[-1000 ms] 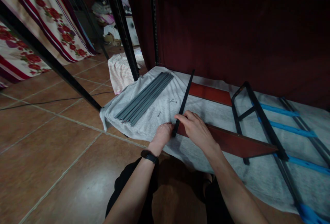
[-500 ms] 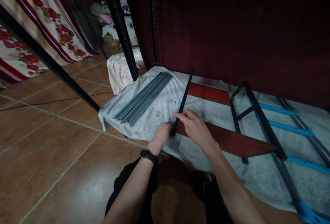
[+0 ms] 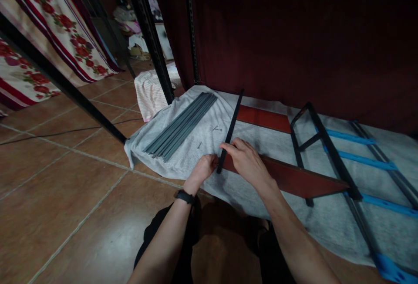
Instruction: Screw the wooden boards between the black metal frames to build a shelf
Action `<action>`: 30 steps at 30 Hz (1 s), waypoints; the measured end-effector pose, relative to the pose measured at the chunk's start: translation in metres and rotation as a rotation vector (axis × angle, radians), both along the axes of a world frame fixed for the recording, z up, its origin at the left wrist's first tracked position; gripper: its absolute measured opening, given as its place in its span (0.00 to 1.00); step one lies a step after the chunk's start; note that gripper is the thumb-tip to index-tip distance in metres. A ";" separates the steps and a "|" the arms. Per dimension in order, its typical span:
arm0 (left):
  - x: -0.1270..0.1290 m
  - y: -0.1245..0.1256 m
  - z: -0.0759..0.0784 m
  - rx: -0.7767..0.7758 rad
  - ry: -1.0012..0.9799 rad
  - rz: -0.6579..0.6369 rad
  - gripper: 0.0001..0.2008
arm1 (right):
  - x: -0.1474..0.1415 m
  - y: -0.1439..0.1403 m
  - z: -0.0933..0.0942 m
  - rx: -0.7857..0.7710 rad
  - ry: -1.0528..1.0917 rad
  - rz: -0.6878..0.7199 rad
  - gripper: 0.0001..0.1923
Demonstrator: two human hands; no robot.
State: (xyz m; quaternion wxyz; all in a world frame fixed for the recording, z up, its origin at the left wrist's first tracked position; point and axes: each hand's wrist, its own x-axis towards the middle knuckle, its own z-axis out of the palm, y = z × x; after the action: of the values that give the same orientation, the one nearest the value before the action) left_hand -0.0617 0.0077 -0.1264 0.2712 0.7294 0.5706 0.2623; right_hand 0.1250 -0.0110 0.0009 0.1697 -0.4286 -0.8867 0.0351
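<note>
A narrow black bar (image 3: 233, 125) lies across the ends of two reddish-brown boards, the near board (image 3: 294, 179) tilted on its edge and the far board (image 3: 263, 118) lying behind it. My right hand (image 3: 246, 160) is closed over the left end of the near board, its thumb side against the bar. On the bar's outer side, near its lower end, my left hand (image 3: 205, 168) is closed in a pinch. Whatever its fingers hold is hidden. Several small screws (image 3: 217, 129) lie on the grey cloth (image 3: 209, 109) left of the bar.
A bundle of grey metal tubes (image 3: 181, 125) lies at the cloth's left. To the right stand a black frame (image 3: 328, 144) and rails joined by blue strips (image 3: 369, 160). Black rack posts (image 3: 148, 35) rise at the left, and a dark red curtain (image 3: 294, 40) hangs behind.
My left hand has shifted slightly left, a little away from the bar, its fingers still pinched. My right hand keeps its place on the board.
</note>
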 end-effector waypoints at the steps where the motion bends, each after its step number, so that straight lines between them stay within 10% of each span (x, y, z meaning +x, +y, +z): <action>1: 0.000 0.000 0.000 -0.001 -0.010 -0.001 0.08 | 0.000 0.000 0.000 0.002 0.004 0.002 0.25; 18: -0.003 0.007 -0.007 -0.089 -0.348 0.009 0.12 | 0.001 0.002 0.000 -0.017 0.013 0.003 0.25; 30: 0.008 0.002 0.001 -0.451 -0.442 0.194 0.08 | 0.001 0.001 0.001 0.004 0.029 0.014 0.25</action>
State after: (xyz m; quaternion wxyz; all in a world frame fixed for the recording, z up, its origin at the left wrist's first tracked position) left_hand -0.0540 0.0095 -0.1257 0.5168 0.5188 0.6085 0.3058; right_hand 0.1264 -0.0096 0.0023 0.1832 -0.4216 -0.8872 0.0409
